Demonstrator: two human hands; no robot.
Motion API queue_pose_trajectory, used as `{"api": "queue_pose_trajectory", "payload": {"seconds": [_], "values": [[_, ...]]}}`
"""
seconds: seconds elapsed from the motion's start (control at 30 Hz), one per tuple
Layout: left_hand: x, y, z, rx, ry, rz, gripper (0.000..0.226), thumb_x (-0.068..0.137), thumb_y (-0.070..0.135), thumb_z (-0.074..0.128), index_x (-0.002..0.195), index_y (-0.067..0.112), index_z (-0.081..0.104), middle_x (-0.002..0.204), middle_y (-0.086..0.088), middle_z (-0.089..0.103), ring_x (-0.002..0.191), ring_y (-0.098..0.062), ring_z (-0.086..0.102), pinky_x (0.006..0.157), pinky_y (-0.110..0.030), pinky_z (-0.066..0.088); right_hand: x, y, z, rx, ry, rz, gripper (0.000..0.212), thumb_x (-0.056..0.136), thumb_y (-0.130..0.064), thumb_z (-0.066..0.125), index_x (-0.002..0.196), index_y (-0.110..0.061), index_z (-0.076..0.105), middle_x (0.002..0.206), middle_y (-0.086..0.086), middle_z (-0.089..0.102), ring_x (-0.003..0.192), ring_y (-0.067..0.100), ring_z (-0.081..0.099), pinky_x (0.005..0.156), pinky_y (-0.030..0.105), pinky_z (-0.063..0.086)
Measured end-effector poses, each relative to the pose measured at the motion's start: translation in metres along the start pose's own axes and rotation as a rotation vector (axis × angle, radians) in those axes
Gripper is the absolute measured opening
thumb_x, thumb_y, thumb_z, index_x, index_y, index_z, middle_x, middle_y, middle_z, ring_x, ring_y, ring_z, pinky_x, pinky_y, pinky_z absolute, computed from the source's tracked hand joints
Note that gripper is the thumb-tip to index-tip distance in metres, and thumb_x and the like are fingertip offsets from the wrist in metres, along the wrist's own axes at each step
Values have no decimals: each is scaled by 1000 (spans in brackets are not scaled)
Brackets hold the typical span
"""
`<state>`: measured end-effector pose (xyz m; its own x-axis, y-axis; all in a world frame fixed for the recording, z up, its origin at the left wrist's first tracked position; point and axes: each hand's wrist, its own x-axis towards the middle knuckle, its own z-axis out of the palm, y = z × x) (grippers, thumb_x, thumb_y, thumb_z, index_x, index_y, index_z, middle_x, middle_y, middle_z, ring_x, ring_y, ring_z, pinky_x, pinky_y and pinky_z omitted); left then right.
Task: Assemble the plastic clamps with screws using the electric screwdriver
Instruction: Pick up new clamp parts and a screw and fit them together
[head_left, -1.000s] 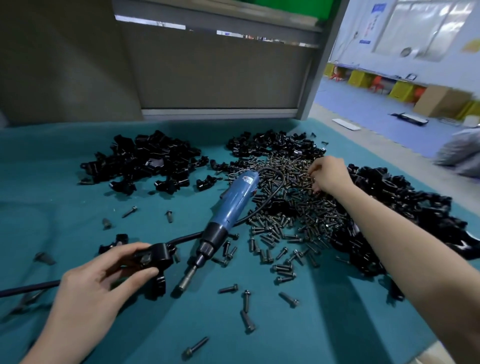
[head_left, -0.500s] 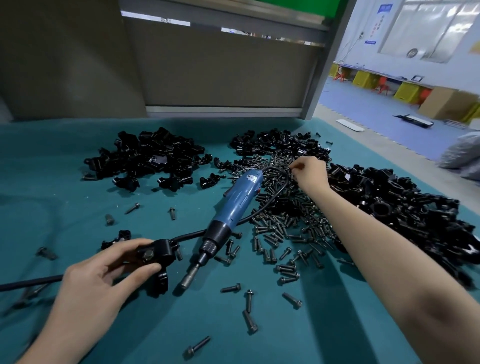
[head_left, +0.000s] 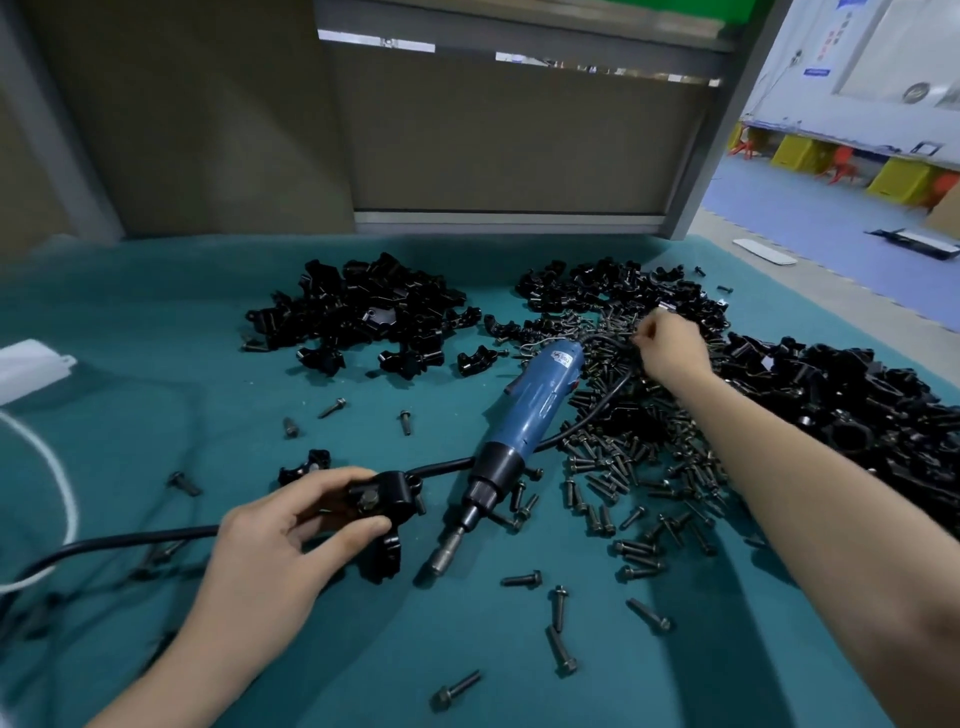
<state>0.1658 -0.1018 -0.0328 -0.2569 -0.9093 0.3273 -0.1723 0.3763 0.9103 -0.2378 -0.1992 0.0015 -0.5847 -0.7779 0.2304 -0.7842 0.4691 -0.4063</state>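
Note:
My left hand (head_left: 283, 540) grips a black plastic clamp (head_left: 382, 501) with a screw head showing on top, held against the teal mat near the front left. The blue electric screwdriver (head_left: 530, 415) lies on the mat just right of it, bit pointing toward me, with no hand on it. My right hand (head_left: 670, 348) reaches over the far part of the loose screw pile (head_left: 628, 467), fingers pinched together; what they hold is too small to tell.
Heaps of black clamp parts lie at the back left (head_left: 363, 312), back middle (head_left: 613, 291) and right (head_left: 852, 410). Stray screws (head_left: 558, 608) dot the mat in front. The screwdriver's black cable (head_left: 119, 540) runs left. A white object (head_left: 28, 369) sits at the left edge.
My right hand has moved away from me and left, across the screw pile toward its far edge. My left hand keeps its hold on the clamp. The screwdriver has not moved.

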Motion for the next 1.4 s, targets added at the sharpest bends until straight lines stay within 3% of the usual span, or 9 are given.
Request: {"api": "queue_pose_trajectory", "payload": {"seconds": [0.13,0.3,0.47,0.87,1.07,1.17,1.23,1.3,1.4], "values": [[1,0,-1,14,-15,4,31,61,37,74,88,52,71,89,21,72,83,1,69,79,-6,49,-14,-36,-44,257,111,-108,9,95,-9,57,103,-9,61,102,11,66,89,26,61,83,34,49],[1,-1,0,58,-39,20,34,65,34,74,93,52,69,92,23,71,84,1,69,80,-7,50,-130,-115,-77,219,-333,-702,19,87,-14,68,86,-32,67,85,-22,63,80,-6,61,72,5,46],[1,-3,-1,44,-37,31,34,62,42,72,93,56,67,92,24,71,86,2,68,81,-9,50,-187,-140,-64,141,-543,-903,11,90,-11,66,95,-16,75,97,-4,60,82,7,60,84,17,45],[3,-2,-1,86,-41,99,35,64,43,74,95,57,66,93,24,71,85,3,68,80,-7,48,-199,-146,-54,-29,-508,-1059,17,95,-14,56,111,-15,60,96,-2,55,87,19,50,83,38,46],[4,-3,1,25,-43,81,32,64,42,72,93,53,68,93,20,71,87,-1,69,82,-11,51,-188,-145,-57,213,-605,-857,7,86,-14,73,90,-11,68,78,-2,71,68,6,65,75,25,53],[3,-1,1,30,-50,85,31,65,44,72,96,51,68,94,20,71,87,-2,69,83,-11,50,-176,-137,-64,300,-639,-695,26,77,-45,72,89,-23,67,72,-4,71,57,6,68,58,21,57],[2,-1,1,32,-57,79,32,65,44,72,96,49,68,94,20,72,88,-2,69,83,-11,50,-149,-120,-71,389,-466,-509,39,72,-60,63,86,-24,66,66,-4,71,55,8,68,52,18,55],[2,-1,1,35,-48,44,31,63,44,73,93,51,69,93,22,72,87,1,69,81,-9,50,-117,-99,-71,363,-362,-264,41,82,-52,64,85,-11,66,61,0,70,53,13,69,52,21,56],[3,0,0,12,-35,11,31,63,38,74,90,50,70,93,21,72,87,0,70,80,-8,49,-101,-79,-43,215,-486,1,42,83,-49,70,88,-8,61,72,11,71,53,18,70,57,30,59]]}}
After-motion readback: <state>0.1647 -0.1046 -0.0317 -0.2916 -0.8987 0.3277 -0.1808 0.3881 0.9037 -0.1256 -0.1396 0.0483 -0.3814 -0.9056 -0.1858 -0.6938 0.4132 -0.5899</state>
